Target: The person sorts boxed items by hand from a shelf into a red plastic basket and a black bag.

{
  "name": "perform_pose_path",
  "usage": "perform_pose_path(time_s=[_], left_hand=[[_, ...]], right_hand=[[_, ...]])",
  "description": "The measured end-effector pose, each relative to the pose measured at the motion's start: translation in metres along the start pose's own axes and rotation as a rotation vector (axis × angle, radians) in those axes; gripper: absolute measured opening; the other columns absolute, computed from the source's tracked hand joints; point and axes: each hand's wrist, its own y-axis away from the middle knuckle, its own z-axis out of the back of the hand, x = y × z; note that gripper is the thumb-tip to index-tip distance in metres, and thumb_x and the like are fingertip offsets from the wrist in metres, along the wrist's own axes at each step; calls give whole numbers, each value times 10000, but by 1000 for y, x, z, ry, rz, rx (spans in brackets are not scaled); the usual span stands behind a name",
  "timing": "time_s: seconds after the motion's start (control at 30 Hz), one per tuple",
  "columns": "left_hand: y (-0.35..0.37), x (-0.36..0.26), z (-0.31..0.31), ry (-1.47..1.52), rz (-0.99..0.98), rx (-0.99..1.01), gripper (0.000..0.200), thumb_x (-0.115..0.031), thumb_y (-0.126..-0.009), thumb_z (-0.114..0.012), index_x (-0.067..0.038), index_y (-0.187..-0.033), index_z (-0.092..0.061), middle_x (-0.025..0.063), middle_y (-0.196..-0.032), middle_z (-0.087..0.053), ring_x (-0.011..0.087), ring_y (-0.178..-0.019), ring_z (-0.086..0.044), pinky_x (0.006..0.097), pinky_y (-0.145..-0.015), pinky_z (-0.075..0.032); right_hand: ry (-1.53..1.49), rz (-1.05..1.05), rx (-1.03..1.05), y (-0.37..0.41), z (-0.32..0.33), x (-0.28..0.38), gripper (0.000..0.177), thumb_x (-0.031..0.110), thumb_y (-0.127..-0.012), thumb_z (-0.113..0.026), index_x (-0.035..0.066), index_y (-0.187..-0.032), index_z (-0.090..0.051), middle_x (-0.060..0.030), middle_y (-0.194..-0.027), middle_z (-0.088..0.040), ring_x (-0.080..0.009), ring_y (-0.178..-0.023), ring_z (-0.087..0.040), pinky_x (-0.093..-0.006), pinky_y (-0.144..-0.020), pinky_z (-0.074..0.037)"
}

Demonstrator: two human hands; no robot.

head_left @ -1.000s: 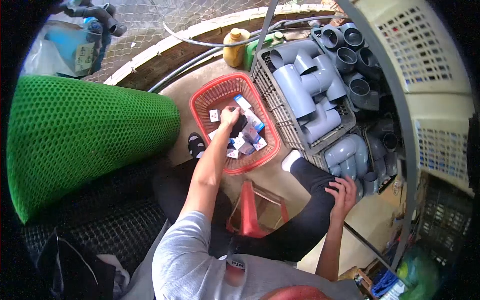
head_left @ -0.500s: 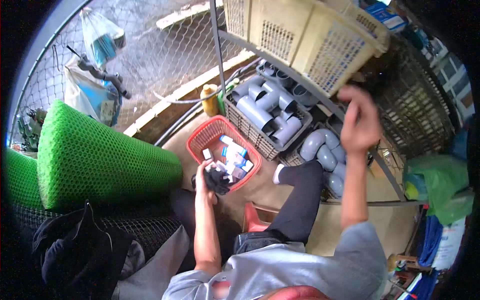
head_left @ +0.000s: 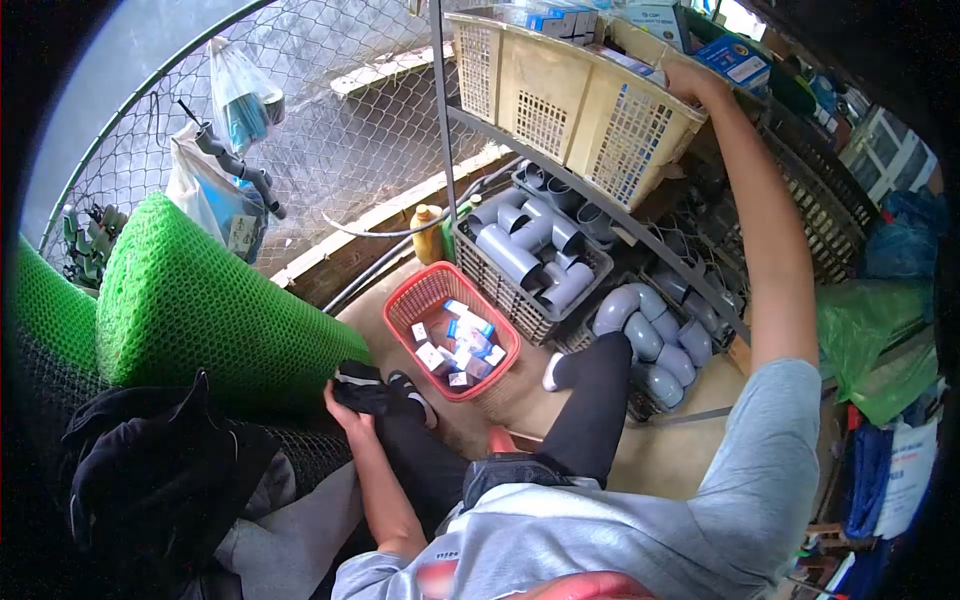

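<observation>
My left hand (head_left: 349,408) is closed round a black cloth-like item (head_left: 361,388), beside the green mesh roll (head_left: 230,310). To its right, a red basket (head_left: 397,297) on the floor holds several small white and blue boxes (head_left: 470,340). My right arm reaches up to the cream crate (head_left: 545,115) on the shelf. My right hand (head_left: 688,82) is at the crate's right end, near a blue box (head_left: 733,62); its fingers are hidden inside, and what they touch cannot be seen.
Under the shelf stand dark crates of grey pipe fittings (head_left: 510,250) and curved elbows (head_left: 645,335). A yellow bottle (head_left: 428,235) stands behind the basket. Plastic bags (head_left: 240,95) hang on the wire fence. Dark clothing (head_left: 150,480) lies at the lower left, and a green bag (head_left: 880,345) is at the right.
My right hand has moved up to the crate on the shelf. My left hand has moved left, away from the red basket, with the black item. The view has shifted, showing more of the crate.
</observation>
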Motion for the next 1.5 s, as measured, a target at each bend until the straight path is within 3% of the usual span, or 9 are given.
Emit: perform_pose_path(time_s=[0.33, 0.4, 0.6, 0.93, 1.0, 1.07, 1.27, 1.4, 1.5], left_hand=[[14, -2, -3, 16, -14, 42, 401, -349, -993, -529, -76, -1253, -664, 98, -1206, -707, 300, -1086, -676, 483, -967, -545], [12, -2, -4, 55, 25, 38, 465, -381, -982, -524, -40, -1276, -640, 136, -1273, -678, 338, -1141, -659, 505, -1010, -521], [32, -2, -62, 199, 17, 162, 549, -455, -948, -524, -22, -1263, -642, 143, -1239, -697, 339, -1109, -684, 502, -965, -554], [134, 46, -299, -276, 52, 542, 501, -337, -1024, -510, -17, -1402, -582, 142, -1302, -672, 228, -1212, -639, 407, -1049, -503], [159, 71, -311, -861, -360, 795, 499, -300, -1010, -548, -18, -1421, -570, 156, -1356, -641, 289, -1282, -588, 413, -1123, -419], [177, 99, -306, -1279, -823, 1059, 572, -224, -954, -614, -12, -1476, -515, 203, -1532, -499, 356, -1467, -422, 454, -1225, -301], [198, 94, -254, -1293, -553, 1310, 764, 57, -750, -678, -40, -1489, -511, 189, -1566, -467, 341, -1458, -450, 437, -1215, -372], [165, 88, -215, -1095, -330, 1125, 499, 106, -804, -615, -28, -1281, -682, 133, -1319, -691, 256, -1238, -655, 366, -1080, -492], [163, 83, -223, -767, -184, 431, 300, 65, -921, -594, 3, -1196, -695, 78, -1144, -717, 156, -1070, -657, 311, -992, -510]], right_hand=[[-69, 4, -10, -12, -11, -10, 634, 389, -820, -793, -37, -1265, -645, -247, -1189, -717, -356, -1078, -702, -453, -895, -550], [-485, 80, -645, -14, -17, -25, 610, 404, -829, -790, -23, -1242, -652, -214, -1157, -724, -306, -1062, -701, -422, -911, -542], [-1759, 155, -883, 133, 44, 46, 559, 447, -967, -672, 70, -1370, -583, -103, -1286, -666, -238, -1121, -673, -421, -961, -533], [-2482, -168, 55, 325, -137, 287, 664, 467, -1030, -408, 31, -1530, -435, -127, -1405, -598, -256, -1208, -626, -385, -1069, -488], [-2642, -133, 245, 348, -164, 323, 612, 462, -1043, -400, 45, -1482, -491, -106, -1356, -624, -235, -1228, -612, -366, -1082, -465], [-2599, -423, 42, 361, -141, 345, 506, 443, -1072, -408, 80, -1385, -570, -78, -1333, -637, -216, -1190, -625, -391, -1047, -479], [-2711, -532, -10, 346, -187, 316, 530, 496, -1030, -412, 64, -1251, -624, -108, -1100, -732, -269, -976, -718, -407, -917, -553], [-2615, -503, 276, 362, -180, 323, 527, 460, -1016, -449, 37, -1286, -611, -126, -1079, -743, -283, -929, -739, -421, -885, -575], [-2558, -451, 233, 374, -185, 337, 456, 348, -1039, -559, 48, -1382, -567, -86, -1239, -674, -210, -1071, -678, -357, -921, -547]])
